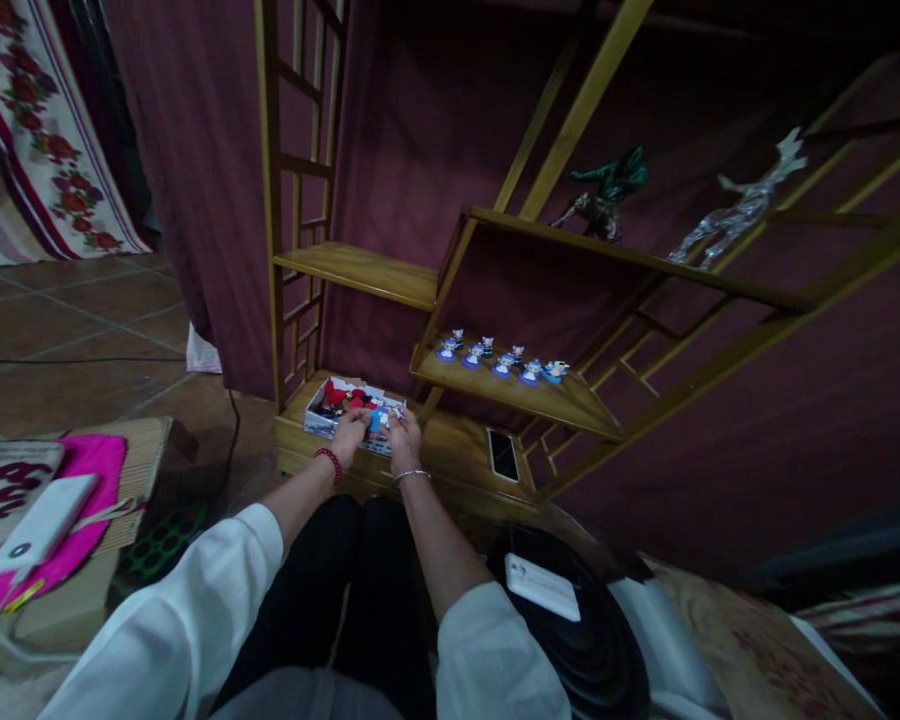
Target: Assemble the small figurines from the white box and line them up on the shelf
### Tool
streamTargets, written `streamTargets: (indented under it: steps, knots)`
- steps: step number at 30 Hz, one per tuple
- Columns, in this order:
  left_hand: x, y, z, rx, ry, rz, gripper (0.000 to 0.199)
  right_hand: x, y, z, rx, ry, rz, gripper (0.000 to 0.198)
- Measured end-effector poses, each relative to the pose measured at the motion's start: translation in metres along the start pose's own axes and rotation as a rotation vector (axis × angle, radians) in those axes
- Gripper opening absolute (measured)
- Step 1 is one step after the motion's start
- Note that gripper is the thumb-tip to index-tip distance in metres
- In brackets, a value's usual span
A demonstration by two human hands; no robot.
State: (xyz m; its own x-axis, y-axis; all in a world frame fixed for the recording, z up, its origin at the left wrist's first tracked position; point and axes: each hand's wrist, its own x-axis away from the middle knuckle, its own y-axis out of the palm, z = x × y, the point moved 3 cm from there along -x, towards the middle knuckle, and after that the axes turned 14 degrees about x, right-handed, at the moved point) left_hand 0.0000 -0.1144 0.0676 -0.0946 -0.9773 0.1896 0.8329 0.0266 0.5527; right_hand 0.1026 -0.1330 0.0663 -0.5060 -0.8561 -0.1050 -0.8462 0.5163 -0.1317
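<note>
Both my hands are closed on one small blue-and-white figurine point(379, 420), held over the front edge of a box point(316, 424). My left hand point(350, 432) pinches its left side. My right hand point(405, 440) has its fingers round the other side. Red, black and white figurines point(349, 398) fill the box, which rests on the low wooden shelf. To the right, on a raised shelf point(495, 385), several small figurines point(503, 363) on purple bases stand in a row, with darker ones behind. A blue-based figurine point(555, 371) stands at the row's right end.
A phone point(502, 455) lies on the lower shelf point(450, 455). Above stand a green statue point(607, 192) and a silvery statue point(742, 210). A black stool point(607, 650) with a white phone-like object point(542, 587) is at my right. A white power bank point(43, 522) lies at left.
</note>
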Motion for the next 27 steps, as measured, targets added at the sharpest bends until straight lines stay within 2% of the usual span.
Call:
streamTargets:
  steps: [3,6,17,22,27]
  knots:
    - [0.012,0.003,0.004,0.091,-0.032,-0.03,0.003,0.009,-0.005,-0.008,-0.11,0.102,0.02,0.04]
    - [0.025,0.007,0.008,0.162,-0.06,-0.078,0.003,0.018,-0.011,-0.017,-0.14,0.113,0.018,0.04]
    - [0.068,0.009,0.022,0.293,-0.132,-0.221,0.004,0.057,-0.029,-0.052,-0.164,0.035,-0.003,0.033]
    - [0.09,0.011,0.025,0.357,-0.194,-0.251,0.013,0.072,-0.038,-0.061,-0.139,-0.03,-0.003,0.034]
    - [0.112,0.015,0.026,0.444,-0.213,-0.253,0.012,0.085,-0.048,-0.065,-0.13,-0.076,-0.015,0.036]
